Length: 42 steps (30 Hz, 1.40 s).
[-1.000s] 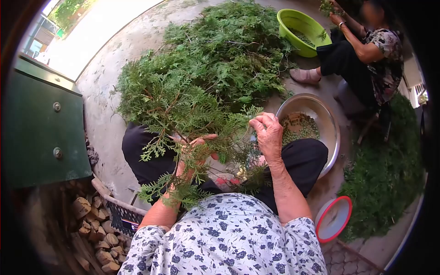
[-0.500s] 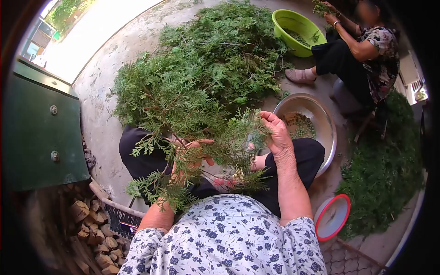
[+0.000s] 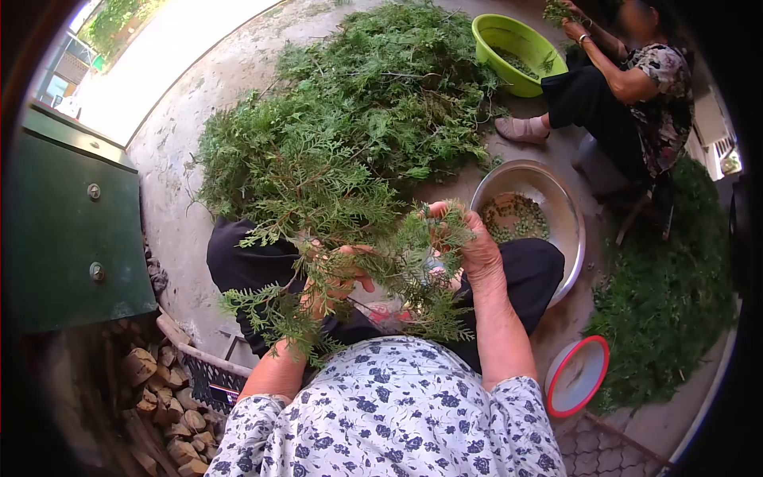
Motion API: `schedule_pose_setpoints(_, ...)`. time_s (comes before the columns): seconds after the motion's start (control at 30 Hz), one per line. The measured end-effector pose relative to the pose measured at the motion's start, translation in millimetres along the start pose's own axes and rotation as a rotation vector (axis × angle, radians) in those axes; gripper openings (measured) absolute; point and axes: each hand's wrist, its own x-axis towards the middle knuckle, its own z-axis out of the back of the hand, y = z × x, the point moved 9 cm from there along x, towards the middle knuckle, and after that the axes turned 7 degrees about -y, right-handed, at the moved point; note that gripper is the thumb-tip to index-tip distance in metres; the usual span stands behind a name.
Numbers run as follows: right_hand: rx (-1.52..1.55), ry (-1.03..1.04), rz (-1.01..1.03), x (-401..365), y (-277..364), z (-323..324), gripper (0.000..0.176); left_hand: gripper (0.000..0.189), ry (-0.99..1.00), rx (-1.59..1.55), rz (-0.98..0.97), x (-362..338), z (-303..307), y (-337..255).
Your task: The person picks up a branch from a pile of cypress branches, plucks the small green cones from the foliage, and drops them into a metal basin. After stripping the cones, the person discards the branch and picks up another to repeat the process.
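Over the person's lap, the left hand grasps the stem of a leafy evergreen branch, fingers wrapped around it. The right hand closes its fingers on the branch's feathery tips, just beside a steel bowl that holds small green seeds and sits on the ground against the right knee. Ahead lies a large pile of cut greenery. Beyond it, at top right, another seated person's hand holds a sprig above a lime-green basin.
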Motion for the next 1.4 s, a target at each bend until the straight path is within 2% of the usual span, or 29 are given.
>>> schedule_pose_setpoints(0.17,-0.079,-0.023,-0.037,4,-4,0,0.024,0.055,-0.051,-0.219,0.175,6,12,28)
schedule_pose_setpoints(0.23,-0.187,-0.168,0.107,5,5,6,0.017,0.055,-0.061,-0.249,0.215,3,10,28)
schedule_pose_setpoints(0.33,-0.209,-0.266,0.146,2,1,23,0.017,0.055,-0.115,-0.285,0.203,-2,4,12)
schedule_pose_setpoints(0.37,-0.401,-0.313,0.308,1,11,28,0.021,0.052,-0.119,-0.272,0.192,-2,3,8)
schedule_pose_setpoints(0.4,-0.401,-0.313,0.308,1,10,26,0.021,0.049,-0.123,-0.258,0.182,-2,3,6)
schedule_pose_setpoints(0.47,-0.921,-0.407,0.755,-15,42,4,0.025,0.046,-0.101,-0.231,0.176,1,9,11)
schedule_pose_setpoints(0.53,-0.971,-0.431,0.712,-17,42,1,0.022,0.044,-0.078,-0.204,0.172,3,8,15)
schedule_pose_setpoints(0.6,-1.210,-0.513,0.796,-23,46,-8,0.024,0.065,-0.016,-0.045,-0.077,6,-1,-3)
schedule_pose_setpoints(0.63,-1.210,-0.513,0.797,-23,46,-9,0.024,0.065,-0.016,-0.045,-0.078,7,0,2)
schedule_pose_setpoints(0.7,-1.227,-0.561,0.828,-27,47,-9,0.023,0.057,-0.048,-0.326,0.068,8,6,21)
schedule_pose_setpoints(0.73,-1.225,-0.561,0.828,-24,47,-3,0.023,0.057,-0.049,-0.325,0.068,7,8,21)
schedule_pose_setpoints(0.8,-1.248,-0.701,0.811,-20,56,26,0.024,0.043,-0.145,-0.073,-0.025,4,22,11)
schedule_pose_setpoints(0.83,-1.272,-0.662,0.863,-22,62,27,0.015,0.043,-0.144,-0.070,-0.025,2,23,7)
schedule_pose_setpoints(0.87,-1.271,-0.662,0.860,-23,62,31,0.015,0.046,-0.181,-0.071,0.033,-1,25,7)
schedule_pose_setpoints(0.93,-0.153,-0.480,0.220,2,15,68,0.009,0.053,-0.250,-0.079,0.141,-6,29,10)
schedule_pose_setpoints(0.97,0.065,-0.379,0.216,3,13,59,0.010,0.052,-0.176,-0.015,0.025,-5,24,-1)
schedule_pose_setpoints(1.0,0.065,-0.380,0.220,2,13,56,0.010,0.052,-0.174,-0.014,0.023,-5,30,5)
schedule_pose_setpoints(1.07,0.343,-0.304,0.125,5,4,49,0.014,0.050,-0.150,-0.110,0.056,0,40,24)
schedule_pose_setpoints(1.1,0.344,-0.308,0.126,5,0,51,0.016,0.048,-0.239,-0.275,0.169,-4,38,23)
schedule_pose_setpoints(1.13,0.345,-0.309,0.129,5,0,52,0.016,0.048,-0.235,-0.273,0.169,-1,49,43)
schedule_pose_setpoints(1.17,0.374,-0.285,0.129,5,-1,50,0.017,0.047,-0.258,0.328,-0.013,4,75,65)
schedule_pose_setpoints(1.2,0.401,-0.259,0.127,6,-1,48,0.017,0.047,-0.266,0.926,-0.200,5,69,50)
schedule_pose_setpoints(1.23,0.402,-0.259,0.126,6,-1,46,0.017,0.047,-0.266,0.926,-0.200,4,69,50)
schedule_pose_setpoints(1.27,0.413,-0.253,0.120,6,-2,43,0.017,0.047,-0.248,0.751,-0.137,2,71,53)
schedule_pose_setpoints(1.4,0.410,-0.204,0.112,8,3,29,0.015,0.050,-0.161,0.048,0.104,-6,25,6)
